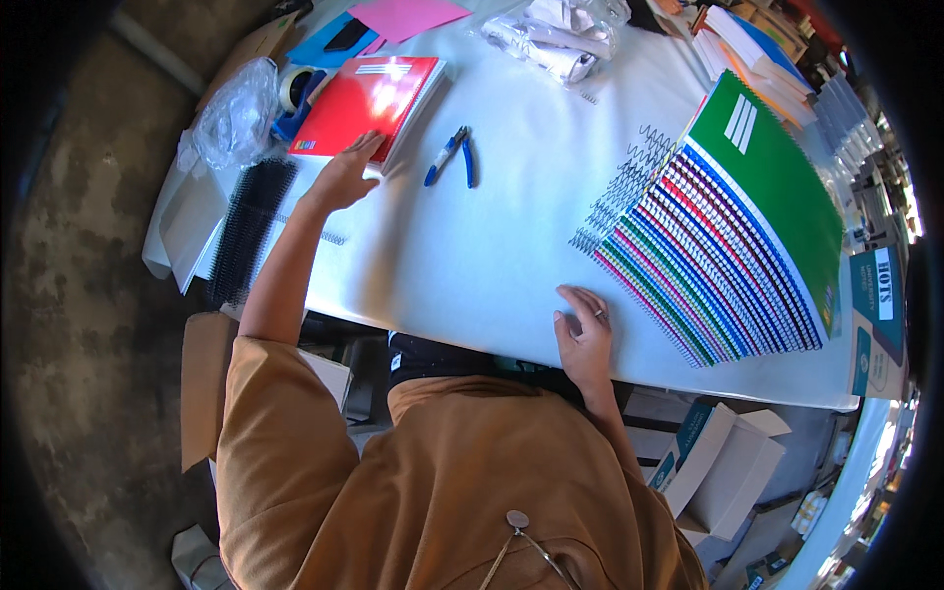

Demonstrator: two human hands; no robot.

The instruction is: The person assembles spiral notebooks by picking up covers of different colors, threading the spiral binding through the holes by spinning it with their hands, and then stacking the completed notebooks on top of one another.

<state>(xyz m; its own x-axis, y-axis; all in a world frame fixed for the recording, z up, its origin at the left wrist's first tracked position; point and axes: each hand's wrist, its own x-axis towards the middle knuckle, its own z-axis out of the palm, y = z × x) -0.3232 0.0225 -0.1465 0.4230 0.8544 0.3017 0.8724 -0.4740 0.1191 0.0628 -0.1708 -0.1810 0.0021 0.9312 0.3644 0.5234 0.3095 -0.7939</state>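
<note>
My left hand [346, 177] reaches to the far left, its fingers lying on the near edge of a red spiral notebook [369, 98] with the thumb apart. The notebook seems to top a small stack, with white page edges showing on its right side. Between my hands, farther off, lie blue-handled pliers [452, 157]. My right hand [587, 339] rests by the table's front edge, fingers loosely bent and apart, nothing in them. Just right of it stands a tall stack of spiral notebooks [708, 265] under a green cover [767, 157]. Loose wire coils [629, 187] stick out on its left.
A bundle of black coils [251, 231], a clear plastic bag [236, 113] and a tape roll [293, 88] crowd the left of the white table [472, 265]. Plastic-wrapped material [556, 39] sits at the back. An open carton [718, 462] is below the right front edge.
</note>
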